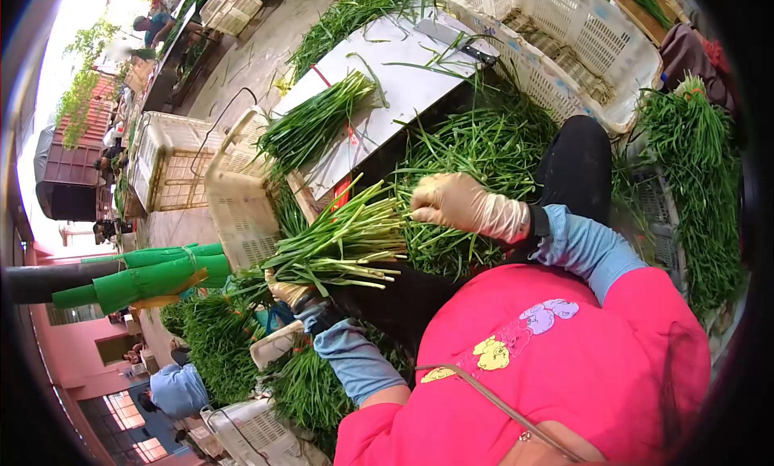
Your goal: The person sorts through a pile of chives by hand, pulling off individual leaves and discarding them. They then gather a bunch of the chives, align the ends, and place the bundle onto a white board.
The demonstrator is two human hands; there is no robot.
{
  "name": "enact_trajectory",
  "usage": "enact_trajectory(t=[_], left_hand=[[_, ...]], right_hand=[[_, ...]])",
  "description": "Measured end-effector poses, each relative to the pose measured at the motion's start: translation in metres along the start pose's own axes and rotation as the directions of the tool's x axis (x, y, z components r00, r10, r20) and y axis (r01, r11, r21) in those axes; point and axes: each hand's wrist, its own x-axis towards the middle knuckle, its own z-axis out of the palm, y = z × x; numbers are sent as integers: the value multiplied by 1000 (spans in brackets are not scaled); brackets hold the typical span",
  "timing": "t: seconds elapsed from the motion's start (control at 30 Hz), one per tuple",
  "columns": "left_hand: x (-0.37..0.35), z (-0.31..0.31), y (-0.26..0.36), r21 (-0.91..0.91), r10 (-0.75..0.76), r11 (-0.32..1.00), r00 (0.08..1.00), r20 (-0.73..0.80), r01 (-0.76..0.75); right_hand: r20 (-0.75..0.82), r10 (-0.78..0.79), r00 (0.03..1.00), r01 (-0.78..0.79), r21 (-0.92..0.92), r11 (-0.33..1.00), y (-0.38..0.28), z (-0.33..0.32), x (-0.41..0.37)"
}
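Observation:
My gloved left hand (288, 290) is wrapped round a loose bunch of garlic chives (347, 244), its pale cut ends pointing right. Just right of those ends is my gloved right hand (463, 204), fingers curled into a pinch; whatever they hold, if anything, is hidden. Below and behind the right hand lies a large heap of loose chives (476, 143). Another bunch of chives (318, 123) rests on a white board (395, 75), beside a red strip. A knife with a black handle (477, 55) lies at the board's far edge.
A white plastic crate (564, 31) stands at upper right, another crate (242, 196) at left. Chives hang in a thick bundle (689, 135) on the right. A green-wrapped pole (161, 274) juts in from the left. A person in blue (177, 389) is at lower left.

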Motion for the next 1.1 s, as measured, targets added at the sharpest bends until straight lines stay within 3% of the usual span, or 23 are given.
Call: enact_trajectory(t=[0.03,0.13,0.23,0.37,0.43,0.5,0.53,0.57,0.6,0.63,0.7,0.73,0.77,0.83,0.87,0.97,1.03,1.1], left_hand=[[-1,4,0,2,-4,1000,1000,2,4],[-5,16,0,-12,-26,1000,998,-54,25],[-23,38,-4,8,-27,1000,999,40,27],[-17,36,-8,-32,30,999,997,-65,-32],[-16,31,-6,-21,22,1000,999,-36,-23],[-13,28,-4,-35,23,999,1000,-9,-23],[-13,27,-3,-42,25,999,1000,-11,-26],[-13,26,-3,-37,25,999,999,-34,-26],[-14,25,-3,-30,22,999,998,-55,-24],[-12,26,-4,-23,18,1000,997,-73,-20],[-3,18,-5,-38,9,999,998,-60,-12],[-2,14,-6,-42,-1,999,999,-49,-1],[-7,23,-7,-22,-1,1000,997,-76,-1],[-9,30,-7,-3,-17,1000,1000,20,17],[-11,35,-8,0,-14,1000,1000,21,14],[-13,37,-8,3,-37,999,998,-45,37],[-6,27,-8,-19,-56,998,998,-4,56],[-1,18,-6,-16,-42,999,999,-10,42]], right_hand=[[-93,-103,990,116,139,983,-14,-2,3],[-194,-194,961,225,151,963,-30,17,19],[-58,-168,984,175,144,974,-36,40,35],[-60,-178,982,183,89,979,-38,48,36],[-80,-203,976,206,33,978,-22,43,28],[32,-188,982,186,58,981,11,25,19],[258,28,966,4,-123,992,26,9,16],[344,265,901,-140,-348,927,40,-5,12],[223,454,863,-200,-674,712,72,5,8],[126,429,894,-143,-828,542,82,2,1],[24,218,976,-146,-671,727,57,-16,2],[-40,-41,998,16,-489,872,44,-15,4],[-154,-233,960,175,-317,932,23,-13,9],[-203,-347,916,357,15,934,-9,4,20],[-195,-371,908,388,59,920,-21,12,26],[-220,-550,805,573,53,818,-29,42,50],[-66,-540,839,536,-63,842,-34,50,52],[-109,-564,819,558,-77,826,-28,58,51]])
